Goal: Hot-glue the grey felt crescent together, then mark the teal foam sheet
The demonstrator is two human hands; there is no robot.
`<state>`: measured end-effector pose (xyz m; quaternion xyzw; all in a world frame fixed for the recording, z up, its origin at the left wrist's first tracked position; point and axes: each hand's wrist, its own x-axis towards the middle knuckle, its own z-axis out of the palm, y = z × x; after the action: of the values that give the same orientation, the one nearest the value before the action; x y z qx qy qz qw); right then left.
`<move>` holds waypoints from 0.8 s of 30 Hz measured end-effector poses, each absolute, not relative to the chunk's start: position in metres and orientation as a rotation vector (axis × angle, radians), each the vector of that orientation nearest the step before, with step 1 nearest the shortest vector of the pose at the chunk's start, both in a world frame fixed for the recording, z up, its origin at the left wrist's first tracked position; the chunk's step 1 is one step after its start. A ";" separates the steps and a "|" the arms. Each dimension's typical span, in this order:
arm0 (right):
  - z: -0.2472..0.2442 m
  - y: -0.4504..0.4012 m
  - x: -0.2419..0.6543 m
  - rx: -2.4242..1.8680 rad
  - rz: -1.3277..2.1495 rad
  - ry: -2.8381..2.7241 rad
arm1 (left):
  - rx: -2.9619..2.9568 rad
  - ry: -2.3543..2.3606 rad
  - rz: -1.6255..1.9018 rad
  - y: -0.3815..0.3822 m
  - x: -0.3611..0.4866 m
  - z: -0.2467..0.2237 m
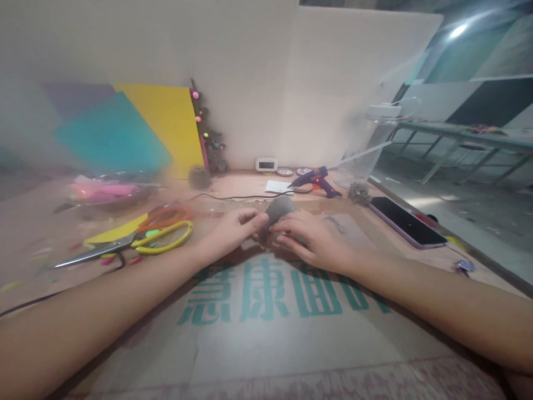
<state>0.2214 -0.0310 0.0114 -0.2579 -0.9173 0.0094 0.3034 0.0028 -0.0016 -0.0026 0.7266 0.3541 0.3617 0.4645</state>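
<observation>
Teal characters [263, 291] "康面" on pale sheet [250, 350]; characters either side partly hidden.

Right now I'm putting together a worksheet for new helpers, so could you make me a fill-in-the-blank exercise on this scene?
1. The left hand and the right hand both touch the lump, whose color is ____.
2. The scissors lie toward the ____ side of the picture.
3. The small light on the glue gun glows ____.
4. The frame around the dark display of the small clock is ____.

Missing words: gray; left; red; white.
</observation>
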 end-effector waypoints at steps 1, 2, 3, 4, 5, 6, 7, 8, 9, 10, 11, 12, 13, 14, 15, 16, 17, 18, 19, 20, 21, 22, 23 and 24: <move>0.012 -0.031 0.221 -0.669 0.027 -2.449 | 1.806 0.883 0.873 -0.001 0.003 -0.003; 0.013 -0.032 0.221 -0.659 0.030 -2.460 | 1.822 0.894 0.861 -0.001 0.003 -0.004; 0.013 -0.032 0.221 -0.657 0.034 -2.467 | 1.829 0.902 0.850 -0.001 0.003 -0.004; 0.014 -0.033 0.221 -0.670 0.039 -2.470 | 1.830 0.908 0.841 -0.001 0.003 -0.004; 0.014 -0.034 0.221 -0.692 0.047 -2.469 | 1.826 0.920 0.839 -0.001 0.003 -0.004; 0.014 -0.034 0.220 -0.726 0.058 -2.463 | 1.819 0.940 0.846 0.000 0.003 -0.004; 0.014 -0.034 0.220 -0.769 0.072 -2.450 | 1.805 0.962 0.864 0.000 0.003 -0.004; 0.013 -0.034 0.220 -0.818 0.089 -2.432 | 1.785 0.977 0.893 0.001 0.003 -0.004; 0.012 -0.033 0.220 -0.869 0.109 -2.409 | 1.759 0.980 0.928 0.002 0.003 -0.005; 0.011 -0.031 0.221 -0.912 0.130 -2.384 | 1.730 0.973 0.965 0.002 0.004 -0.005; 0.009 -0.029 0.221 -0.942 0.154 -2.363 | 1.702 0.961 0.996 0.003 0.004 -0.005; 0.008 -0.027 0.222 -0.961 0.183 -2.345 | 1.679 0.949 1.019 0.003 0.005 -0.006; 0.007 -0.024 0.223 -0.969 0.216 -2.328 | 1.665 0.941 1.032 0.003 0.005 -0.006; 0.005 -0.022 0.224 -0.970 0.248 -2.316 | 1.657 0.938 1.037 0.003 0.006 -0.006; 0.005 -0.020 0.225 -0.970 0.276 -2.311 | 1.655 0.940 1.041 0.003 0.006 -0.006; 0.004 -0.018 0.225 -0.971 0.295 -2.314 | 1.654 0.947 1.044 0.002 0.006 -0.006; 0.004 -0.017 0.226 -0.968 0.301 -2.325 | 1.649 0.952 1.051 0.002 0.006 -0.006; 0.005 -0.017 0.226 -0.962 0.295 -2.341 | 1.641 0.954 1.059 0.002 0.006 -0.006; 0.005 -0.017 0.226 -0.950 0.284 -2.360 | 1.630 0.954 1.067 0.002 0.006 -0.006; 0.006 -0.017 0.226 -0.942 0.269 -2.375 | 1.619 0.951 1.076 0.002 0.006 -0.006; 0.006 -0.018 0.226 -0.940 0.254 -2.382 | 1.611 0.948 1.081 0.002 0.006 -0.006; 0.006 -0.018 0.225 -0.943 0.241 -2.384 | 1.608 0.947 1.082 0.002 0.006 -0.007; 0.005 -0.018 0.225 -0.945 0.231 -2.385 | 1.609 0.949 1.079 0.002 0.006 -0.007; 0.004 -0.017 0.225 -0.945 0.219 -2.387 | 1.614 0.952 1.072 0.002 0.006 -0.007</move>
<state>0.2249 -0.0173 0.0044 -0.3521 -0.8898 0.0816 0.2787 0.0064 0.0022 -0.0069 0.6591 0.3890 0.4379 0.4718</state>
